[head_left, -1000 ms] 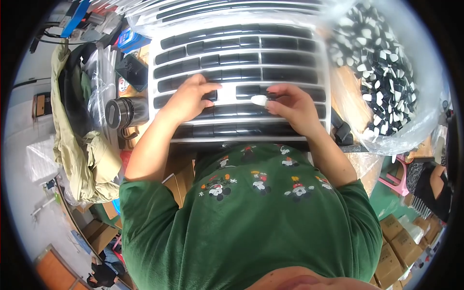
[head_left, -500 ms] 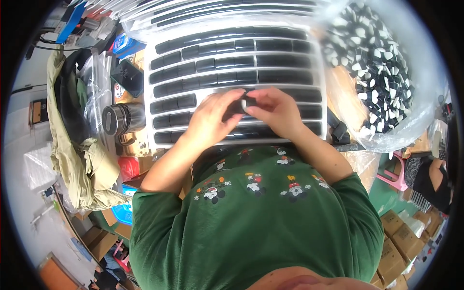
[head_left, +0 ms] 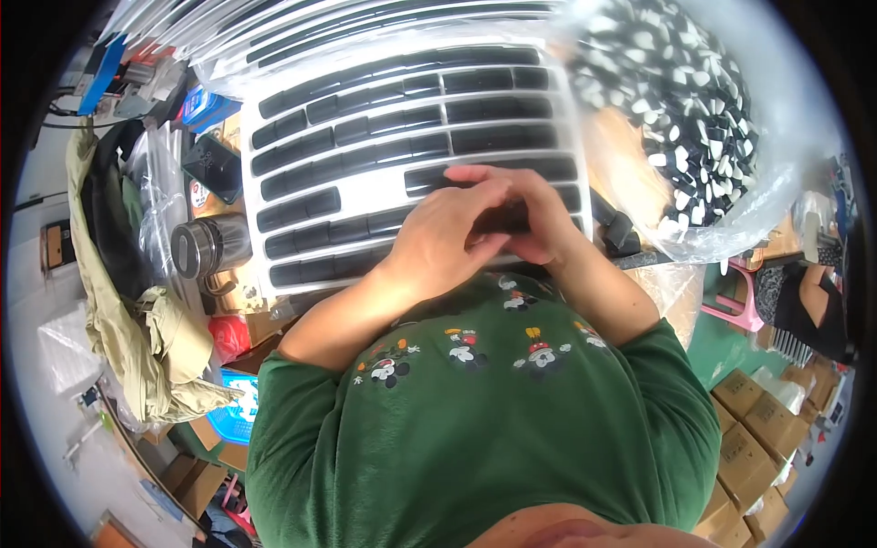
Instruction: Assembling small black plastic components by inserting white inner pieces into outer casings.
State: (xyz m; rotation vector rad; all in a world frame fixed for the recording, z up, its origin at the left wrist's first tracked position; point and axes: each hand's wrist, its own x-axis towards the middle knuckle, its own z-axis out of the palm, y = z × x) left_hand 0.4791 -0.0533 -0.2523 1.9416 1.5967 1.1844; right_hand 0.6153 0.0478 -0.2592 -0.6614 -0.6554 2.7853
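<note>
My left hand (head_left: 445,236) and my right hand (head_left: 533,215) meet over the lower right part of a white tray (head_left: 373,194). Their fingers curl toward each other and the fingertips come together. Something dark shows between the palms, but I cannot tell whether it is a held piece or the tray's row behind. The tray holds rows of glossy black blocks (head_left: 297,210) set end to end. A bare white gap lies in one row, to the left of my hands. My fingers hide part of the lower rows.
On the right, a clear plastic bag (head_left: 703,242) holds many small black-and-white pieces (head_left: 690,128). Loose black pieces (head_left: 621,233) lie beside the tray. A jar-like cup (head_left: 210,247) and a phone (head_left: 212,167) stand at the left. More stacked trays (head_left: 301,27) lie beyond.
Both hands have drawn nearer to my body and closer together. The small dark piece with a white part between my fingertips no longer shows. The view has shifted, so the tray sits further left.
</note>
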